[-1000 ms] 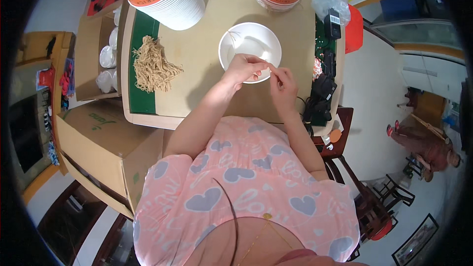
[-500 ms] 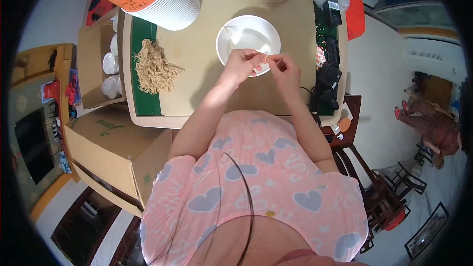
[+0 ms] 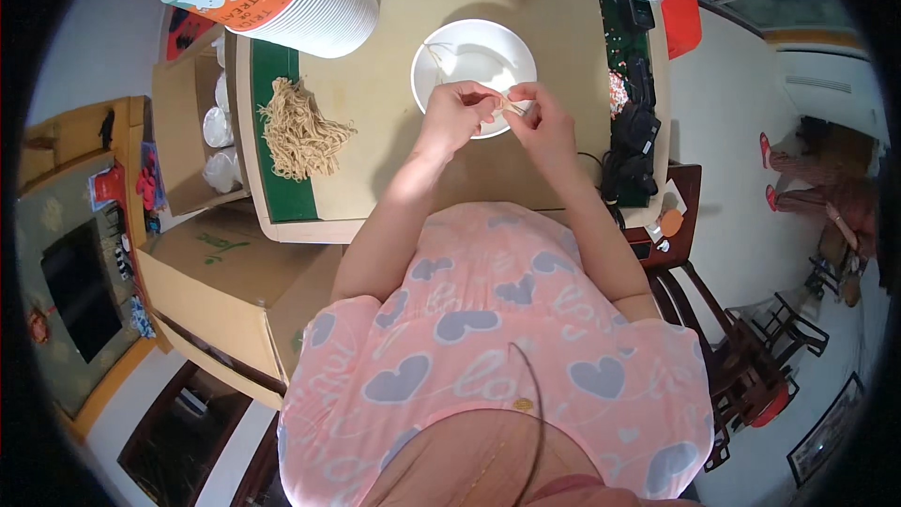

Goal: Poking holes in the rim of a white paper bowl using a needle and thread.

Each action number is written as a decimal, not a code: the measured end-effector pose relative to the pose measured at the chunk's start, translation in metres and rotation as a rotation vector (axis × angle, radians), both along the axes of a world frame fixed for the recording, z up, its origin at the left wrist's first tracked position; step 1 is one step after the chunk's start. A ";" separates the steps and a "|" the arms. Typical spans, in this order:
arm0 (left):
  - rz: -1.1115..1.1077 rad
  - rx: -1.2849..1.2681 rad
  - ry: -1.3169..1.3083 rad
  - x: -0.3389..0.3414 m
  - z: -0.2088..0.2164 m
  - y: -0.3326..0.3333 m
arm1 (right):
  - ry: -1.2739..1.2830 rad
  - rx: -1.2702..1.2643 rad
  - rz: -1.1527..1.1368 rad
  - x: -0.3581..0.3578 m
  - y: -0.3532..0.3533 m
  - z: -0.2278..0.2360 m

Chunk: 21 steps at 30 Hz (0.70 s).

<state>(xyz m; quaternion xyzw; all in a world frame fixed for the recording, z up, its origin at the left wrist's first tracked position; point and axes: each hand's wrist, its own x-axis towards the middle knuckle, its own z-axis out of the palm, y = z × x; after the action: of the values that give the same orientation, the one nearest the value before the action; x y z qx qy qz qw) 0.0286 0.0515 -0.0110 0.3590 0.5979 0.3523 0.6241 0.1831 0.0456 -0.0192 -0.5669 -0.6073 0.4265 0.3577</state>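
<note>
My left hand and right hand pinch a small tan string, apparently unfinished, over the round white bowl; thin strands lie inside, a loose tan heap untouched on the table.

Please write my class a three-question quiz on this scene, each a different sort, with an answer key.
1. Multiple choice: on which side of the white bowl does the pile of tan strings lie?
A. Right
B. Left
C. Far side

2. True or false: the left hand and right hand are close together, at the bowl's near side.

3. Fill in the blank: the strip along the left side of the table, partly under the pile, is coloured ____.

Key:
1. B
2. True
3. Green
</note>
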 end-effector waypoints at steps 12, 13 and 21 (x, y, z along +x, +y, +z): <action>0.002 -0.009 0.027 -0.006 0.004 -0.003 | -0.047 0.153 0.064 -0.004 -0.001 -0.013; -0.002 -0.008 0.028 -0.007 0.004 -0.003 | -0.047 0.153 0.063 -0.003 0.000 -0.013; -0.029 0.000 0.037 -0.006 0.005 -0.003 | -0.174 0.058 0.093 -0.001 -0.001 -0.001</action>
<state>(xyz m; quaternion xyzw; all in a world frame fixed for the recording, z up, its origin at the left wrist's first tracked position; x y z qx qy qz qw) 0.0229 0.0484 -0.0063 0.3739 0.6041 0.3365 0.6181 0.1818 0.0450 -0.0197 -0.5623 -0.6738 0.3741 0.2999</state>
